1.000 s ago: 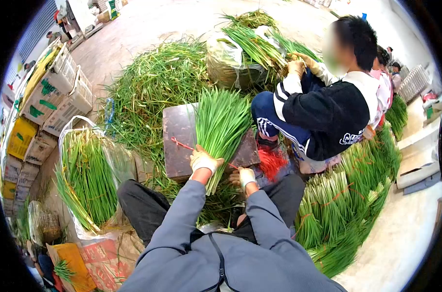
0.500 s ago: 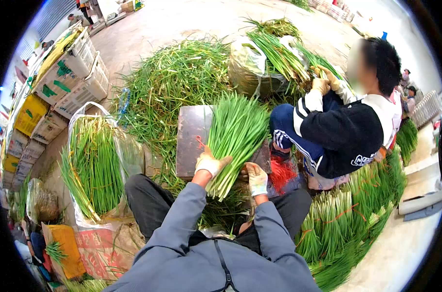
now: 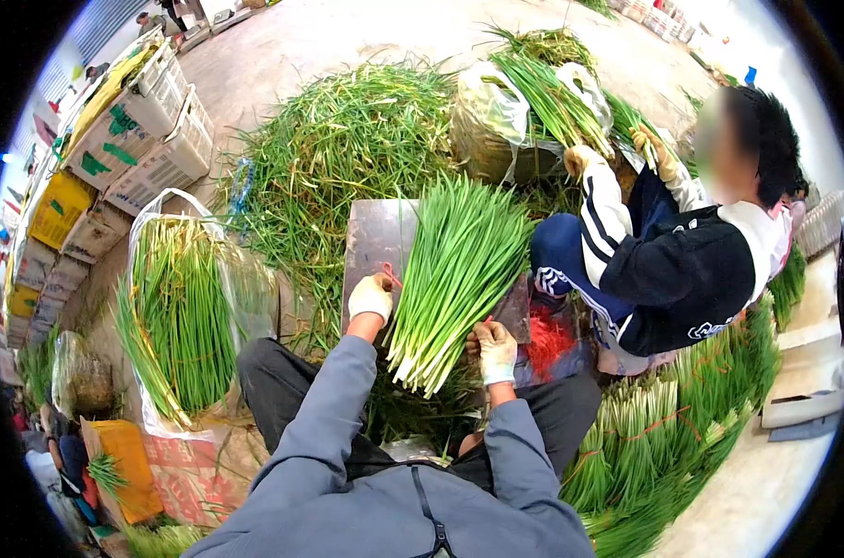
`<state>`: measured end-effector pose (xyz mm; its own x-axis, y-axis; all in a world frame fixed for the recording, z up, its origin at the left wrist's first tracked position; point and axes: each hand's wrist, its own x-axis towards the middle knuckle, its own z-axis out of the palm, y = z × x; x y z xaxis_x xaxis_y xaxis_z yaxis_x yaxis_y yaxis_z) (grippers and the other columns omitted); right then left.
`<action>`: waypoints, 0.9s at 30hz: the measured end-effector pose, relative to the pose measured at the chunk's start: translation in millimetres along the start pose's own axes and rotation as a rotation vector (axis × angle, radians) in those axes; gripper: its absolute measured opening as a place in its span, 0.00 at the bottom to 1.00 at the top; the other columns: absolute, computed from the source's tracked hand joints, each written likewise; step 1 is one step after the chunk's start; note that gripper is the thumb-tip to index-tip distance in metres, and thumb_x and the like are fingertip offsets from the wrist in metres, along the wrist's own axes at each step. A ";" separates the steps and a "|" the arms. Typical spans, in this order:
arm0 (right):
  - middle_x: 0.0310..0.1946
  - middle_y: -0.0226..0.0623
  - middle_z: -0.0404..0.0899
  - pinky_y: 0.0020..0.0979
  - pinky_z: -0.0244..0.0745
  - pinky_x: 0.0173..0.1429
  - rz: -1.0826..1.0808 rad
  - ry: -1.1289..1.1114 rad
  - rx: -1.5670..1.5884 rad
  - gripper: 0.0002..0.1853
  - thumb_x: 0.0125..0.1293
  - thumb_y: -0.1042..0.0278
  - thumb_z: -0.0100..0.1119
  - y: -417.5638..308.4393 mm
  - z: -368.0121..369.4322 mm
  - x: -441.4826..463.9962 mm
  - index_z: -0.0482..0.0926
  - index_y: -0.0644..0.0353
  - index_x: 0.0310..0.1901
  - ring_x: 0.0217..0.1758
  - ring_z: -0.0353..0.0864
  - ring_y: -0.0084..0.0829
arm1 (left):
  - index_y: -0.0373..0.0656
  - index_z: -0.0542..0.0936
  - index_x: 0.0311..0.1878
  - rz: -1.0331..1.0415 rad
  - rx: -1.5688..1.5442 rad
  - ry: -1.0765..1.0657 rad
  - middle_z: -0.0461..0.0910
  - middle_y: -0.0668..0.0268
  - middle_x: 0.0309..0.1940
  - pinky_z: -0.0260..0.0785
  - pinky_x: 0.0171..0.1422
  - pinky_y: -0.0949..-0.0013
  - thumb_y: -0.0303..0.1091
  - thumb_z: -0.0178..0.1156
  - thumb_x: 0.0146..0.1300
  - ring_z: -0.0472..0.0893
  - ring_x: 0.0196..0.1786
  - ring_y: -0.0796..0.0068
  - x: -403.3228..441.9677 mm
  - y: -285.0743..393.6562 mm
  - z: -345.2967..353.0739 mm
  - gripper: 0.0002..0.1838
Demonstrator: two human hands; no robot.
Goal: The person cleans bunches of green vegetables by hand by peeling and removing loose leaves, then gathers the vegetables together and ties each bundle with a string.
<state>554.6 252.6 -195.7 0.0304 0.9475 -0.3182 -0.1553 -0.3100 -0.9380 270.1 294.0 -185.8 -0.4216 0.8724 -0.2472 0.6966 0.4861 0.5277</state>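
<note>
A bunch of garlic chives lies on a dark board in front of me, its pale cut ends pointing towards me. At the bunch's left side, my gloved left hand pinches one end of a red tie. My gloved right hand is closed at the lower right of the bunch, with a bit of red tie showing at its fingertips. The middle of the tie is hidden, apparently under the chives. Red ties lie in a heap to the right of the board.
A co-worker sits at right, gloved hands on other chives. Loose leaves are piled beyond the board. An open plastic bag of chives stands at left, near stacked crates. Tied bunches stand at lower right.
My left hand has moved off the chives to the left and now holds out the red tie end. The bunch lies more fully on the board. My right hand stays beside it.
</note>
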 end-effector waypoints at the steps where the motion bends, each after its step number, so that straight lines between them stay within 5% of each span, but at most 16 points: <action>1: 0.29 0.38 0.85 0.26 0.79 0.30 0.005 -0.006 -0.022 0.12 0.70 0.64 0.66 -0.1 0.0 -0.8 0.81 0.64 0.44 0.27 0.85 0.27 | 0.51 0.88 0.47 0.016 0.055 -0.035 0.87 0.55 0.47 0.77 0.59 0.54 0.36 0.67 0.61 0.85 0.52 0.50 0.1 -2.3 0.2 0.11; 4: 0.28 0.36 0.83 0.25 0.75 0.27 -0.005 0.014 -0.005 0.09 0.71 0.66 0.66 -1.1 3.8 -1.8 0.80 0.62 0.39 0.24 0.81 0.26 | 0.46 0.88 0.39 -0.003 0.085 0.016 0.87 0.51 0.41 0.77 0.55 0.51 0.37 0.66 0.61 0.85 0.48 0.46 3.1 -16.8 -2.3 0.07; 6: 0.28 0.36 0.83 0.25 0.74 0.27 0.005 -0.006 0.013 0.08 0.71 0.66 0.66 -3.2 2.8 -0.6 0.79 0.61 0.39 0.23 0.80 0.25 | 0.43 0.87 0.46 -0.173 -0.040 0.227 0.87 0.50 0.45 0.77 0.56 0.52 0.37 0.67 0.62 0.86 0.48 0.46 19.1 -45.7 -14.0 0.12; 8: 0.28 0.35 0.82 0.25 0.73 0.26 -0.024 -0.007 -0.030 0.07 0.72 0.66 0.65 -1.0 -0.2 -2.2 0.79 0.59 0.40 0.23 0.79 0.25 | 0.41 0.82 0.56 -0.567 -0.325 0.546 0.87 0.51 0.49 0.77 0.57 0.52 0.36 0.68 0.61 0.87 0.50 0.48 39.9 -81.0 -31.1 0.20; 11: 0.28 0.31 0.80 0.26 0.73 0.24 0.008 -0.044 0.019 0.08 0.73 0.64 0.63 19.9 -5.0 5.4 0.78 0.58 0.46 0.24 0.80 0.24 | 0.39 0.77 0.62 -0.430 0.012 0.720 0.87 0.52 0.52 0.76 0.61 0.52 0.36 0.69 0.60 0.86 0.53 0.51 30.4 -60.9 -23.8 0.27; 12: 0.28 0.31 0.80 0.26 0.73 0.24 0.009 -0.050 0.025 0.08 0.73 0.64 0.63 19.4 -0.9 6.3 0.78 0.58 0.46 0.24 0.80 0.24 | 0.41 0.78 0.62 -0.185 0.086 0.662 0.87 0.51 0.51 0.75 0.63 0.53 0.39 0.68 0.62 0.85 0.54 0.51 20.7 -53.9 -21.9 0.26; 13: 0.28 0.31 0.78 0.25 0.71 0.23 0.057 -0.066 0.074 0.08 0.73 0.64 0.63 16.2 1.7 5.2 0.76 0.57 0.46 0.23 0.79 0.24 | 0.43 0.82 0.59 -0.312 -0.067 0.314 0.86 0.50 0.51 0.75 0.64 0.54 0.46 0.67 0.63 0.85 0.54 0.50 5.1 -12.5 -41.9 0.25; 16: 0.29 0.34 0.80 0.23 0.69 0.22 0.101 -0.050 0.052 0.09 0.73 0.65 0.63 6.7 4.0 1.6 0.75 0.58 0.48 0.24 0.79 0.24 | 0.43 0.87 0.44 -0.314 -0.179 0.195 0.88 0.52 0.44 0.78 0.57 0.56 0.57 0.72 0.56 0.87 0.49 0.51 17.8 8.2 -9.5 0.25; 23: 0.31 0.35 0.81 0.24 0.72 0.24 0.094 -0.104 0.092 0.10 0.74 0.64 0.62 20.0 -3.4 5.2 0.76 0.59 0.49 0.25 0.81 0.25 | 0.45 0.89 0.45 -0.249 0.103 0.099 0.88 0.51 0.46 0.79 0.59 0.56 0.49 0.68 0.59 0.87 0.52 0.52 34.9 23.2 14.4 0.19; 27: 0.29 0.33 0.81 0.25 0.74 0.25 0.057 -0.057 0.005 0.10 0.73 0.64 0.63 4.4 2.1 0.2 0.79 0.60 0.48 0.24 0.82 0.24 | 0.45 0.89 0.39 -0.262 -0.119 0.213 0.88 0.51 0.39 0.79 0.55 0.55 0.45 0.69 0.57 0.87 0.47 0.50 11.6 16.2 12.7 0.14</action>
<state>551.8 251.7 -199.5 -0.0350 0.9313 -0.3625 -0.1604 -0.3632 -0.9178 283.9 312.6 -190.4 -0.6973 0.6826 -0.2186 0.4814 0.6720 0.5627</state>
